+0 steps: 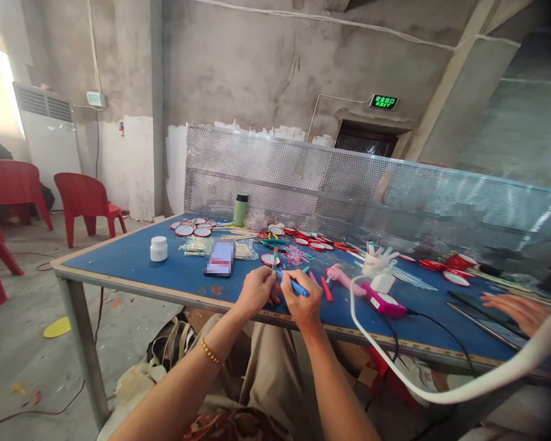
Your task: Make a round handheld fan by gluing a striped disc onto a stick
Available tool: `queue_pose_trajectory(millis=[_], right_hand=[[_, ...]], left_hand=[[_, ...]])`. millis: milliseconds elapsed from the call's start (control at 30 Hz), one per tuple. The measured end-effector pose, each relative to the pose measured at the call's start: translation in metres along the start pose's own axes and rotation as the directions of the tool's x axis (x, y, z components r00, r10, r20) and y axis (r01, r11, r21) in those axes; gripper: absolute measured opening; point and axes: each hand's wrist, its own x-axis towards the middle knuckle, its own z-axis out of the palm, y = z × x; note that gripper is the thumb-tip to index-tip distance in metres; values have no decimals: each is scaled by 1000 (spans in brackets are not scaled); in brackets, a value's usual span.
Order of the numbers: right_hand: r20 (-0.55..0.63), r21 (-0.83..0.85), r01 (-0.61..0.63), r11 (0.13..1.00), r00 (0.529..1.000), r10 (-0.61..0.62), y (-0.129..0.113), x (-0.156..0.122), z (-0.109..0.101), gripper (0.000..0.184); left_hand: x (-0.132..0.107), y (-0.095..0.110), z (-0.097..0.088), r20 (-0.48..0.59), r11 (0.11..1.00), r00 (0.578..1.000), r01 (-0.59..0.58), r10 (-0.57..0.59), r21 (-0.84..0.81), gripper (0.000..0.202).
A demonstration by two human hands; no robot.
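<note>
My left hand [259, 286] is closed around the lower end of a thin upright strip [274, 258] with a reddish upper part; its exact kind is hard to make out. Close beside it, my right hand [304, 301] grips a blue marker pen [298, 288], its tip pointing toward the strip. Both hands are over the table's front edge. Just behind them lies a round white disc with a red rim [270, 260]. To the right of my right hand are a red marker pen [326, 289] and a pink one [314, 280].
The blue table [128, 263] carries a white jar [158, 248], a phone [220, 257], a green bottle [241, 210] and several red-rimmed discs [186, 229]. A magenta device [386, 303] with a cord and a white curved tube [395, 373] are at right. Another person's hand [518, 311] is at far right.
</note>
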Motion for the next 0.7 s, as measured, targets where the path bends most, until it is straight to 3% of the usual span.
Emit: queue_pose_trajectory(millis=[700], right_hand=[[-12, -7, 4, 1000, 1000, -4, 2, -1, 1, 20]], left_hand=[[1, -2, 0, -4, 1000, 1000, -10, 10, -12, 15]])
